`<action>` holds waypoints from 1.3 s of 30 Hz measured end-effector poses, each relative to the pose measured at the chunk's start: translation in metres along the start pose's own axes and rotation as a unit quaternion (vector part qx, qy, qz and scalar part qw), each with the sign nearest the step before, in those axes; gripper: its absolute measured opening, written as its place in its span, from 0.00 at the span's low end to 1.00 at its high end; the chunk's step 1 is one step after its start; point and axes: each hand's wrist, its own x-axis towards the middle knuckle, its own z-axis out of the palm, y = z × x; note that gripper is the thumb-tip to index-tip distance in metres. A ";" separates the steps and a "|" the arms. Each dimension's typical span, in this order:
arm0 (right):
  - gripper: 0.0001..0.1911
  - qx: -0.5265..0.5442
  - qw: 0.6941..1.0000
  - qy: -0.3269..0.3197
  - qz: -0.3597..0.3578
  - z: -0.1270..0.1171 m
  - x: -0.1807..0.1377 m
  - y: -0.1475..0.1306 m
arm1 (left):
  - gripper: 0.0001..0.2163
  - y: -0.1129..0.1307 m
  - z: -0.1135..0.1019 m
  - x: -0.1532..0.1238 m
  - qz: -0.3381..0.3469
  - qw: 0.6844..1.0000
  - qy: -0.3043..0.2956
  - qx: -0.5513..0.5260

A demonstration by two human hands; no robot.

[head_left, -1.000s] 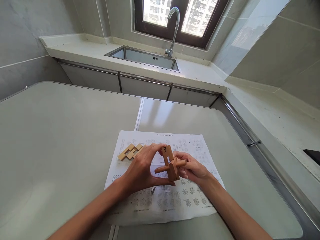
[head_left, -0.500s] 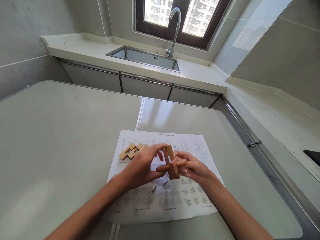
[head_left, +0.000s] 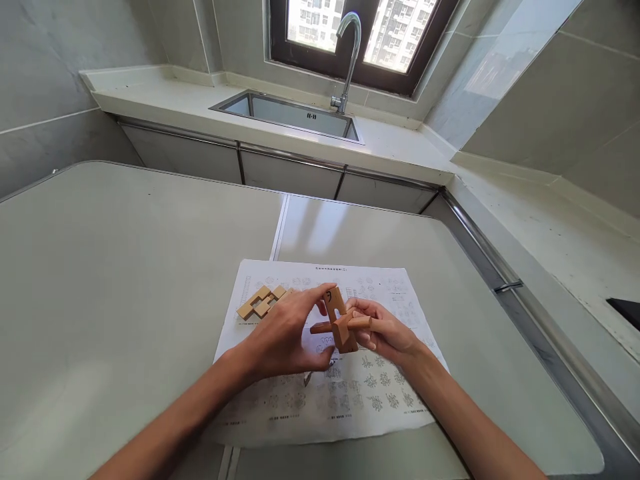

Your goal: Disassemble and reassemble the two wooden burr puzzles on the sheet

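Note:
Both of my hands hold a small wooden cross puzzle (head_left: 341, 323) just above a printed instruction sheet (head_left: 325, 393). It is made of an upright notched bar with a black mark on top and a thinner bar crossing it. My left hand (head_left: 287, 333) pinches the upright bar's top with its forefinger and its lower part with the thumb. My right hand (head_left: 385, 333) grips the right end of the crossing bar, fingers curled. Loose light-wood puzzle pieces (head_left: 261, 301) lie on the sheet's far left corner, just beyond my left hand.
The sheet lies on a pale grey table (head_left: 125, 280) with a seam down its middle. Beyond it runs a white counter with a steel sink (head_left: 290, 115) and a curved tap (head_left: 347, 53) under a window. A second counter runs along the right.
The puzzle has tilted slightly and shifted a little away from me. My left forefinger has stretched over the top of the upright bar. Both hands keep their hold.

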 end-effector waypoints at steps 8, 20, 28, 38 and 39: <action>0.13 -0.013 1.000 -0.011 -0.002 0.004 0.002 0.002 | 0.40 0.003 0.012 -0.002 -0.023 0.999 0.048 -0.001; 0.12 -0.104 0.994 -0.007 -0.027 0.017 -0.004 -0.005 | 0.27 0.007 0.013 -0.003 -0.013 0.998 0.066 -0.019; 0.15 -0.089 0.996 0.002 -0.029 0.017 -0.001 -0.005 | 0.30 0.005 0.013 0.001 0.018 0.997 0.067 0.015; 0.16 -0.029 0.998 0.039 -0.051 0.017 0.001 0.007 | 0.32 0.008 0.016 0.000 -0.004 0.997 0.076 -0.024; 0.16 -0.025 0.997 0.041 -0.053 0.017 0.002 0.008 | 0.33 0.008 0.016 -0.001 -0.007 0.997 0.070 -0.029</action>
